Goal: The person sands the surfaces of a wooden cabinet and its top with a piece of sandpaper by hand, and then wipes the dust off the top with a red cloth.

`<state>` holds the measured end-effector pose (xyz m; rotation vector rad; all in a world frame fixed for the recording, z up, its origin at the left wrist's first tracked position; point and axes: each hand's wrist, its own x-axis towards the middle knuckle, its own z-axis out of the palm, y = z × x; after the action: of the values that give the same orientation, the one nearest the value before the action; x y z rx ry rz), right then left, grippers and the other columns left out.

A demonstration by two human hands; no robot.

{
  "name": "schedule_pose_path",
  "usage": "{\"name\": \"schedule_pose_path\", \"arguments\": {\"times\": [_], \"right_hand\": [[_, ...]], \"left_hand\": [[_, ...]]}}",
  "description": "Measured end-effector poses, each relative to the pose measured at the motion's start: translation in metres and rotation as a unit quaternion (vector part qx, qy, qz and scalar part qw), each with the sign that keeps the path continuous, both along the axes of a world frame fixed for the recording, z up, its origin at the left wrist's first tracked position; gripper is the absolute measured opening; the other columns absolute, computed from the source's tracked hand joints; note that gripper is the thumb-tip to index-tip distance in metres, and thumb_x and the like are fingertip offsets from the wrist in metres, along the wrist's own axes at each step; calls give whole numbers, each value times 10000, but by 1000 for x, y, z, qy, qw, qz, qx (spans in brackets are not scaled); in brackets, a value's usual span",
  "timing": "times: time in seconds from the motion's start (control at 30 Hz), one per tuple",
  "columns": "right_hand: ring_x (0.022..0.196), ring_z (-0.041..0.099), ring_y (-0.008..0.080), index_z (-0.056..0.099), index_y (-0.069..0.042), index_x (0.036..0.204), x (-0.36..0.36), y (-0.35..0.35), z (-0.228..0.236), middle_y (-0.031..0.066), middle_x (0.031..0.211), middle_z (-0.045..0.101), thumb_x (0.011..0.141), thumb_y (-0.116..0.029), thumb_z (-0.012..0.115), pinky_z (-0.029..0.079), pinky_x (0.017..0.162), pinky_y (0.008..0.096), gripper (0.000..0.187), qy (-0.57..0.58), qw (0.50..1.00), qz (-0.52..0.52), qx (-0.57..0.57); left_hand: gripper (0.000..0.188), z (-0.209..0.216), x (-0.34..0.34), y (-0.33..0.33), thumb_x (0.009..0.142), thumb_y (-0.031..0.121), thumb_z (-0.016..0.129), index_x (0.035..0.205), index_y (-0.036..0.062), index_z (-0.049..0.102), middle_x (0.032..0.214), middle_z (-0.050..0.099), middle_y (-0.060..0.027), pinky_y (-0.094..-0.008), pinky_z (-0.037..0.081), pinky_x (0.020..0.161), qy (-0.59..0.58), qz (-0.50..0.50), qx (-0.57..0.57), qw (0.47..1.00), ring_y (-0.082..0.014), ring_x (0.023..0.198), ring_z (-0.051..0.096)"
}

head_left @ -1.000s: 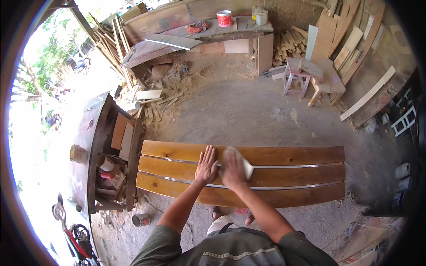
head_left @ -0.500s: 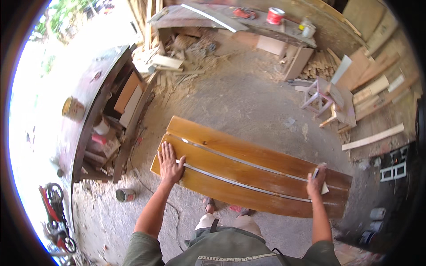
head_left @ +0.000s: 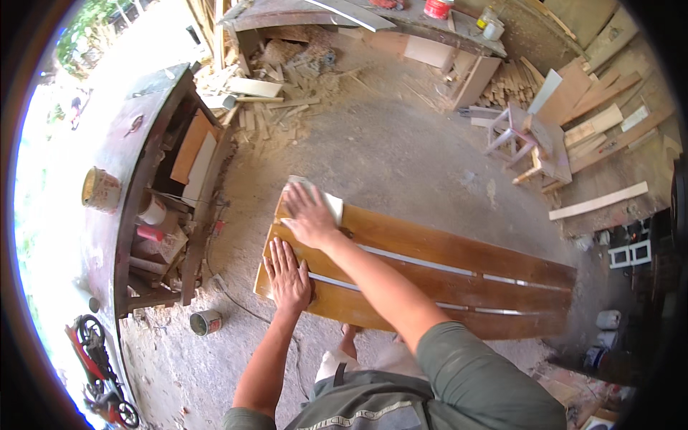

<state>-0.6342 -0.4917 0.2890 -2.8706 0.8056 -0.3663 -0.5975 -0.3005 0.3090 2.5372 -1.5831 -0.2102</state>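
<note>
A long panel of varnished brown boards (head_left: 423, 232), with narrow pale gaps between the boards, lies across the space before me. My left hand (head_left: 289, 282) rests flat on its left end, fingers stretched out and holding nothing. Just beyond it, at the panel's far left corner, my right hand (head_left: 309, 215) presses down a pale sheet of what looks like sandpaper (head_left: 334, 208). The sheet sticks out past the fingertips and at the side of the palm. Motion smears the fingers somewhat, and my right forearm crosses over the boards, hiding part of them.
On the left stands a worn bench (head_left: 118, 161) with a can (head_left: 101, 189) on top. A tin (head_left: 206, 322) sits on the floor near a cable (head_left: 244, 304). Wood scraps (head_left: 254, 107) lie behind. A small stool (head_left: 510, 136) and planks (head_left: 598, 208) are at right; a motorbike (head_left: 100, 373) is lower left.
My right hand has swept from the panel's right end to its far left corner, bringing the pale sheet along. My left hand stays flat on the left end. The view has shifted slightly.
</note>
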Motion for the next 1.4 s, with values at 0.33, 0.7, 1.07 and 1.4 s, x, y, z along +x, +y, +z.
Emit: {"name": "schedule_pose_path", "arguments": {"times": [0.33,0.7,1.07,1.4], "right_hand": [[1595,100,430,175,-48,1657,-610,15,-8,266,1715,131,1005,-512,540,94,1282,547,880,68,707,-698,86],[1563,259,373,366,-5,1576,-234,57,16,194,1668,320,959,-399,697,182,1293,514,804,-78,985,-138,66],[1415,449,412,341,-41,1579,-655,14,67,227,1504,460,1042,-253,517,354,1186,542,603,-167,692,-668,217],[1365,487,400,497,-171,1456,-615,33,33,126,1509,486,822,-161,809,351,1153,615,707,-82,919,-387,11]], "left_hand": [[758,7,-13,0,1066,410,396,1622,-72,215,1736,118,-219,-508,12,1305,23,9,-25,999,-331,1623,47],[758,-14,-7,3,1091,437,397,1646,-28,174,1734,141,-212,-485,57,1302,-59,-8,-35,998,-345,1616,94],[784,-23,-5,11,1105,512,336,1657,-10,139,1744,97,-202,-499,45,1295,-65,2,-28,997,-338,1620,70],[960,-26,-119,-106,1030,629,457,1655,-20,127,1741,97,-214,-522,37,1292,-60,-45,-16,997,-336,1623,51]]}}
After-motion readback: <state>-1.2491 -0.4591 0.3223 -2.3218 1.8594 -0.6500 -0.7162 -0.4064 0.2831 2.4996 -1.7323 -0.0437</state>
